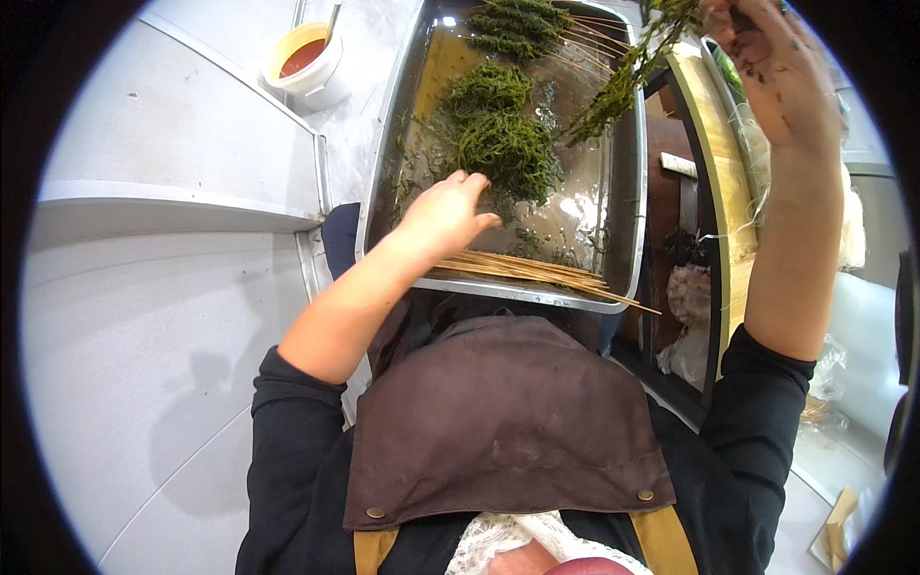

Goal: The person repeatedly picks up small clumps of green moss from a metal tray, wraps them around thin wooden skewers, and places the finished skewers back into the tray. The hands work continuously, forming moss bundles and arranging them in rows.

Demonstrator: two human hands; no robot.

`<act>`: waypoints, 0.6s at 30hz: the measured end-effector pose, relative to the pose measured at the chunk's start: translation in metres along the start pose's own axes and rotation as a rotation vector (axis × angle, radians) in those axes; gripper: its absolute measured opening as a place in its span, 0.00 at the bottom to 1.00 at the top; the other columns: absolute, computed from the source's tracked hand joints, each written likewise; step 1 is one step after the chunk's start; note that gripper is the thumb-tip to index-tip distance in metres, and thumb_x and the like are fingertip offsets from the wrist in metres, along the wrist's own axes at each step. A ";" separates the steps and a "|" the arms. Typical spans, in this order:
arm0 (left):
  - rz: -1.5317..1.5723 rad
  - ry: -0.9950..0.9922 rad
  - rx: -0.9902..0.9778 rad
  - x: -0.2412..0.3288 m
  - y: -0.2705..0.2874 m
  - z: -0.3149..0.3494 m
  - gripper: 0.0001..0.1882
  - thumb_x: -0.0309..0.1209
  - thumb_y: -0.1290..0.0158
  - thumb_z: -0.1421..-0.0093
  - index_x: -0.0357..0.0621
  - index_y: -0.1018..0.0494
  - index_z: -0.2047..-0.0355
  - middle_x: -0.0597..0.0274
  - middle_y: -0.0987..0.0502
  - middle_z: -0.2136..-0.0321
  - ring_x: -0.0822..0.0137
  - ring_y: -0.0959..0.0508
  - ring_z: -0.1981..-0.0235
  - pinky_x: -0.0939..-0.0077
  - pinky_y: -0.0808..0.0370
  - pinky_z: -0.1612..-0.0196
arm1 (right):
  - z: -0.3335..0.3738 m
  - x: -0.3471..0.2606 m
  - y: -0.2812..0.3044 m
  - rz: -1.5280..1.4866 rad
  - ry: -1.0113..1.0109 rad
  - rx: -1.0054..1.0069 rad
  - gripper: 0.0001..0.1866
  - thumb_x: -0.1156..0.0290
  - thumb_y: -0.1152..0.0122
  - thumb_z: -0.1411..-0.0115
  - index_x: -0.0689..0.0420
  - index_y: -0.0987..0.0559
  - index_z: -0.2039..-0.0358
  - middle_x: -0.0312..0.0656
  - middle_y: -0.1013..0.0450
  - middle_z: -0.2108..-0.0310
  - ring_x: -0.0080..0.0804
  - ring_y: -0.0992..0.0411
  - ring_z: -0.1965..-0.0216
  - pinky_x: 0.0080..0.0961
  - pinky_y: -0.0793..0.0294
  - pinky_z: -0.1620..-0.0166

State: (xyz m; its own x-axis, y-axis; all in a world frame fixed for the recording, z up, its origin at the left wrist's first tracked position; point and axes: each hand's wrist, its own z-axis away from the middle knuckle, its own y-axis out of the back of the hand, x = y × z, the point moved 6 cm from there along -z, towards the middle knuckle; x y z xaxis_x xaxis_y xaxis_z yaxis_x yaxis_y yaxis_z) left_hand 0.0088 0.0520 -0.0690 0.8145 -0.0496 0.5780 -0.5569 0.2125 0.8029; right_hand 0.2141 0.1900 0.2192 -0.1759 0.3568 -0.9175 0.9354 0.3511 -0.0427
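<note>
1. Broadly, the metal tray fills the middle and holds most of the greens.
2. The pile lies mid-tray; bunches sit at the far end, thin sticks jutting right.
3. The right hand, raised beyond the right rim, grasps strands that hang over it; portioning seems the step in hand.
4. The left hand, fingers loosely parted, holds nothing near the pile's near edge; whether it touches, I cannot tell. The next move likely calls for a light pinch there.
5. Loose skewers lie along the near rim.
</note>
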 end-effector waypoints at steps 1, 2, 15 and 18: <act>-0.058 -0.010 0.007 0.007 -0.007 -0.004 0.32 0.43 0.32 0.43 0.36 0.29 0.46 0.41 0.26 0.51 0.44 0.22 0.50 0.55 0.23 0.46 | 0.001 0.009 0.005 -0.008 -0.032 0.021 0.04 0.75 0.38 0.31 0.60 0.21 0.59 0.36 0.23 0.71 0.22 0.24 0.71 0.16 0.26 0.69; -0.073 -0.033 0.018 0.017 -0.014 -0.006 0.33 0.43 0.30 0.45 0.33 0.29 0.48 0.40 0.27 0.52 0.42 0.22 0.50 0.54 0.23 0.46 | 0.001 0.022 0.008 -0.035 -0.108 -0.010 0.03 0.74 0.38 0.32 0.60 0.21 0.60 0.36 0.23 0.71 0.22 0.24 0.71 0.17 0.26 0.68; -0.110 -0.058 0.136 0.039 -0.042 -0.069 0.17 0.35 0.39 0.37 0.39 0.27 0.53 0.43 0.25 0.60 0.41 0.20 0.56 0.52 0.22 0.53 | 0.059 0.119 0.035 0.123 -0.392 -0.225 0.07 0.67 0.33 0.32 0.56 0.20 0.60 0.31 0.22 0.64 0.15 0.25 0.63 0.14 0.27 0.57; 0.045 -0.055 0.172 0.038 -0.019 -0.066 0.12 0.34 0.44 0.35 0.39 0.22 0.56 0.47 0.21 0.61 0.47 0.19 0.58 0.59 0.21 0.54 | 0.064 0.118 0.034 0.156 -0.413 -0.196 0.07 0.67 0.34 0.32 0.56 0.21 0.60 0.32 0.23 0.65 0.17 0.26 0.63 0.16 0.28 0.59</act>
State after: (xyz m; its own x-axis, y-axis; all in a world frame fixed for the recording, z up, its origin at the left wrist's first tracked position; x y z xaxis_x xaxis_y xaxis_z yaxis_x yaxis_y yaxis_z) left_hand 0.0616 0.1107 -0.0721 0.7807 -0.0980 0.6172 -0.6160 0.0462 0.7864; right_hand 0.2450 0.1884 0.0838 0.1358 0.0589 -0.9890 0.8586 0.4911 0.1471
